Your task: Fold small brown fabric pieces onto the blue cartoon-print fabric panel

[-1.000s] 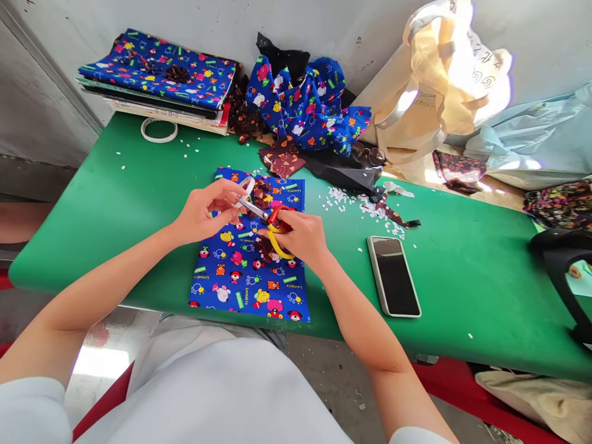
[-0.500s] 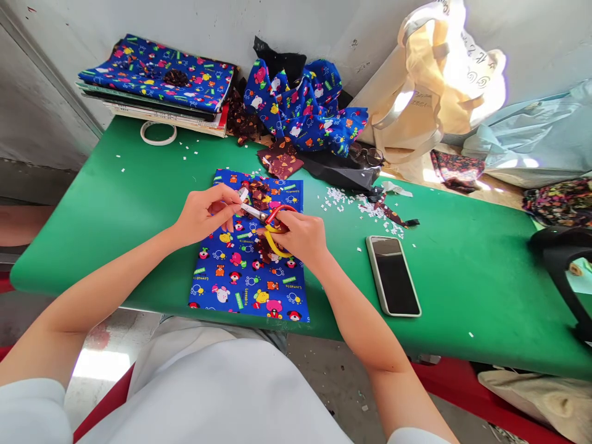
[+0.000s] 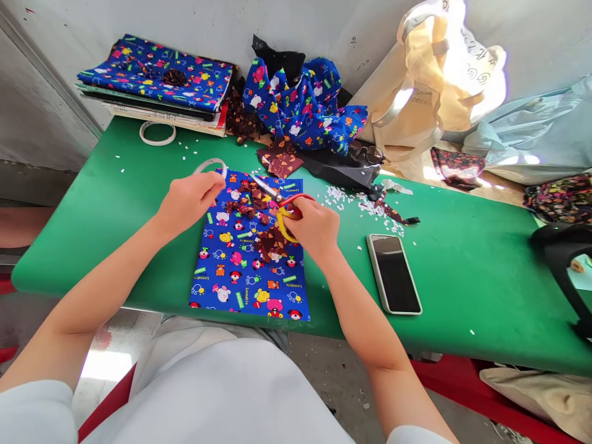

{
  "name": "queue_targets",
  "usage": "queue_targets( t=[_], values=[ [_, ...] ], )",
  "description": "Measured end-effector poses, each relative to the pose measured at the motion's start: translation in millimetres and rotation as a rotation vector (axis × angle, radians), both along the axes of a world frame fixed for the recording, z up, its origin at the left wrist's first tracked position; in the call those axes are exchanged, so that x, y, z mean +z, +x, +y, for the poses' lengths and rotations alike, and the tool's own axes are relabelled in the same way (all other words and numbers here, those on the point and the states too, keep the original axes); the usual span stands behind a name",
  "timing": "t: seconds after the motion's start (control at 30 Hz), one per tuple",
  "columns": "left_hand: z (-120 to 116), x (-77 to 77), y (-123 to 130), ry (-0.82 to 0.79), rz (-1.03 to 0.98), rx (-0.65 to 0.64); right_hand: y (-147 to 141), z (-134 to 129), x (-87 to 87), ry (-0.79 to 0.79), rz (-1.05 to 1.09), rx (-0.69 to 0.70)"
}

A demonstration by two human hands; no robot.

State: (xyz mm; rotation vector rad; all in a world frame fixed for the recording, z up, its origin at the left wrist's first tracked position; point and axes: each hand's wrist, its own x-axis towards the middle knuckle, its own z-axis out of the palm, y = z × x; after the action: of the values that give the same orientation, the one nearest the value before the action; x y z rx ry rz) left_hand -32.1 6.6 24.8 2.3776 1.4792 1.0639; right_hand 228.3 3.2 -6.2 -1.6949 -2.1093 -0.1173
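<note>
My left hand (image 3: 194, 200) is closed, pinching a white loop that looks like a narrow roll of tape (image 3: 210, 163), which curves up above the fingers. In my right hand (image 3: 317, 225) are scissors (image 3: 268, 188) with red and yellow handles, fingers through the loops. Their blades point up and left over the cloth, apart from the tape. Beneath both lies a blue cartoon-print cloth (image 3: 250, 271), flat on the green table (image 3: 115, 228). Brown patterned scraps (image 3: 272, 242) are scattered over its upper half.
Another white ring (image 3: 157, 142) lies at the back left before a stack topped with folded blue cloth (image 3: 157, 74). Crumpled blue cloth (image 3: 300, 111), glasses (image 3: 367, 153) and a cream bag (image 3: 411, 105) stand behind. White bits (image 3: 340, 200) and a phone (image 3: 394, 273) are to the right.
My left hand has moved left and turned, carrying the white loop away from the scissors. The right hand with the scissors has shifted slightly right and up, uncovering the brown scraps.
</note>
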Motion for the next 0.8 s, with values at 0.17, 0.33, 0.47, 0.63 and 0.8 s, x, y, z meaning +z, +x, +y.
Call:
queue_targets(
  t=[0.17,0.33,0.47,0.63,0.8],
  values=[
    [15,-5.2,-13,-0.132,0.369,0.132,16,16,-1.4,-0.075,0.041,-0.111],
    [11,-8.5,-7,-0.088,0.336,0.105,23,21,-8.9,-0.147,0.024,-0.135],
    [2,-6.1,5,-0.039,0.120,0.006,23,19,-5.9,-0.091,0.022,-0.021],
    [-17,-0.5,23,-0.098,-0.103,-0.094,21,14,7.3,-0.064,-0.017,0.308],
    [-30,-1.4,35,-0.293,-0.301,-0.185,17,7,8.5,-0.150,-0.161,0.368]
  ],
)
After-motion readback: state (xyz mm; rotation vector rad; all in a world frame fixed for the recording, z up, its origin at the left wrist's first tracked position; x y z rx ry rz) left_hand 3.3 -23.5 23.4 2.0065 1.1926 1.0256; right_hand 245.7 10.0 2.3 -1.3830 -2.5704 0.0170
